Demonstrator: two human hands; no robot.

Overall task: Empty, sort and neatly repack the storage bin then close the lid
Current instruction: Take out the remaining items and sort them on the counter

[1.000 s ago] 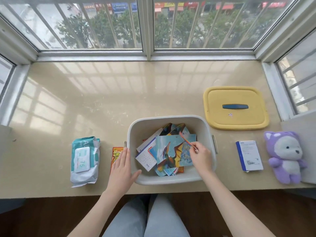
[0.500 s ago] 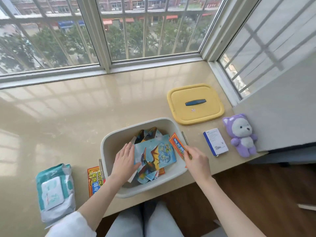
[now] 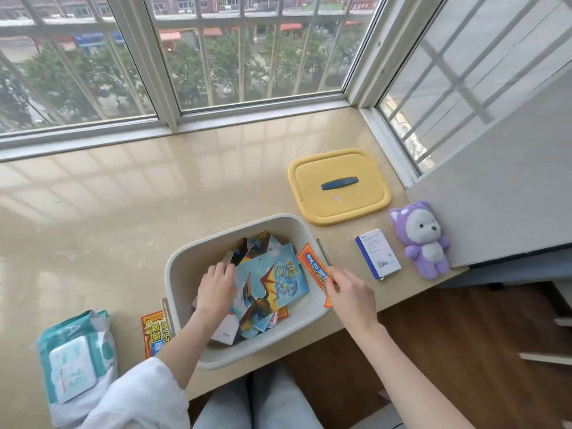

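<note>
A white storage bin (image 3: pixel 185 267) sits at the sill's front edge with several picture cards (image 3: pixel 272 280) and a white card inside. My left hand (image 3: pixel 215 287) is down in the bin, fingers curled at the edge of the card pile. Over the bin's right rim, my right hand (image 3: pixel 348 294) pinches an orange packet (image 3: pixel 314 266) that is lifted out of the pile. The yellow lid (image 3: pixel 339 185) with a blue handle lies flat behind the bin to the right.
A wipes pack (image 3: pixel 74 360) and a second orange packet (image 3: pixel 154 332) lie left of the bin. A white and blue box (image 3: pixel 377 252) and a purple plush toy (image 3: pixel 422 239) lie to the right. A grey wall panel stands at the right.
My right hand lifted the orange packet from inside the bin to its right rim. My left hand moved from the bin's outer left side into the bin. The view turned to the right.
</note>
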